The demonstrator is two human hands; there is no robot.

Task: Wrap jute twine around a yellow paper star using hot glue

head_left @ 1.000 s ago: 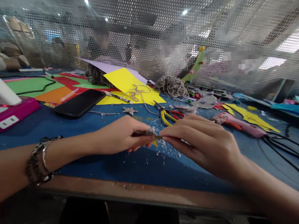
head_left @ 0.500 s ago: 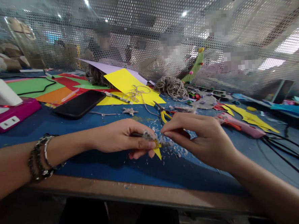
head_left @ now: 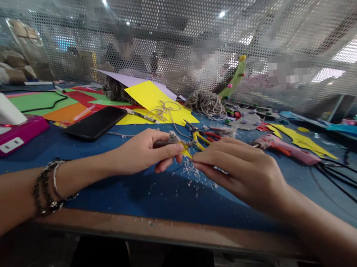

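Note:
My left hand [head_left: 151,151] pinches a small yellow paper piece [head_left: 186,151] with pointed ends, partly wrapped in grey yarn, between thumb and fingers above the blue table. At the lower tip of this piece, my right hand [head_left: 241,170] has thumb and index finger pressed together. What lies between those fingertips, perhaps a thread, is too small to make out. Just beyond the right fingers are yellow-handled pliers [head_left: 198,138], partly covered. Pale fibre scraps [head_left: 196,172] are scattered on the table below both hands.
A black phone [head_left: 96,123], yellow sheets [head_left: 152,97] and a yarn heap [head_left: 205,103] lie behind the hands. At right is a pink glue gun [head_left: 297,148] with black cables. A magenta power strip [head_left: 18,135] stands at left. Perforated metal [head_left: 172,37] closes off the back.
Both hands have shifted slightly: the left rises with the yellow piece, while the right fingertips go from its side to its lower tip. A small yarn star behind the left hand is now hidden.

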